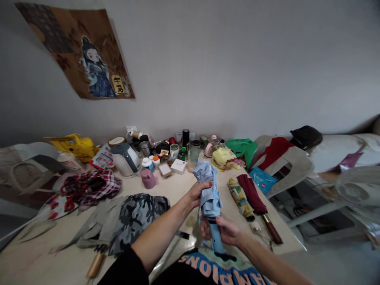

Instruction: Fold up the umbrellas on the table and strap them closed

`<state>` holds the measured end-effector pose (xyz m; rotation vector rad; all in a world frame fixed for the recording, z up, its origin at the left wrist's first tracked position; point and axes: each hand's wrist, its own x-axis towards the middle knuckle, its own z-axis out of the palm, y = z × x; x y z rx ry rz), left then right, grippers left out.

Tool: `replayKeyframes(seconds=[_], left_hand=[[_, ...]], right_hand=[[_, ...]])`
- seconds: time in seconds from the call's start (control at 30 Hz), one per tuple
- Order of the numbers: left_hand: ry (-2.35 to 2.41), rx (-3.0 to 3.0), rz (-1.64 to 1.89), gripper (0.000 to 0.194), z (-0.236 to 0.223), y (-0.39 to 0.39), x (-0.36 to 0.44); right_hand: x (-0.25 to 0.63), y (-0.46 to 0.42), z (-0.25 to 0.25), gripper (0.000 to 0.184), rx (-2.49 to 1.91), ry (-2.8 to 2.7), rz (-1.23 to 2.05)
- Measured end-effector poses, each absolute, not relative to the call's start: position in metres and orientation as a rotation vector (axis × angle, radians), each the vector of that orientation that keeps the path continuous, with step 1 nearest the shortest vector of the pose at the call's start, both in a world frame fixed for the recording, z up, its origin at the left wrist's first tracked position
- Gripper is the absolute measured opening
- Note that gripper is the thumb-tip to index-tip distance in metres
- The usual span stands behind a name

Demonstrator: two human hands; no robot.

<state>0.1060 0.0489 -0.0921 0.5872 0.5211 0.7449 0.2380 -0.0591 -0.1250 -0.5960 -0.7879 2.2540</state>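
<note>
A light blue folding umbrella (211,198) is held upright in front of my body, its canopy gathered in loose folds. My left hand (198,193) is wrapped round the canopy from the left, thumb across the cloth. Lower down, my right hand (222,230) grips the umbrella near the top of its blue handle (217,237); some of its fingers are hidden behind. To the right lie a yellow-green patterned folded umbrella (239,196) and a dark red folded umbrella (252,194) with a brown handle. On the left, a grey camouflage cloth item (136,217) lies on the table.
An electric kettle (125,159), a pink cup (147,179), small boxes (179,166) and bottles stand along the table's back by the wall. Plaid cloth (101,186) lies at left. A wooden handle (95,266) is near the front. White chairs (292,166) flank the table (184,215).
</note>
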Motion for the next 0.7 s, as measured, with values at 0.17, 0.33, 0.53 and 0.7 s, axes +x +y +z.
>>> replayKeyframes(seconds=[0.17,0.33,0.53,0.7], left_hand=[[0.617,0.504,0.802,0.024,-0.102,0.041,0.102],[0.661,0.513,0.815,0.019,-0.095,0.044,0.105],[0.654,0.599,0.81,0.019,-0.08,0.041,0.122],[0.657,0.675,0.808,0.018,-0.08,0.044,0.128]], right_hand=[[0.254,-0.072,-0.121,0.053,-0.878,-0.971,2.082],[0.277,-0.04,-0.078,0.042,-1.267,-1.358,1.165],[0.266,-0.028,-0.038,0.025,-1.191,-2.021,0.403],[0.235,-0.043,-0.019,0.013,-1.146,-1.932,0.315]])
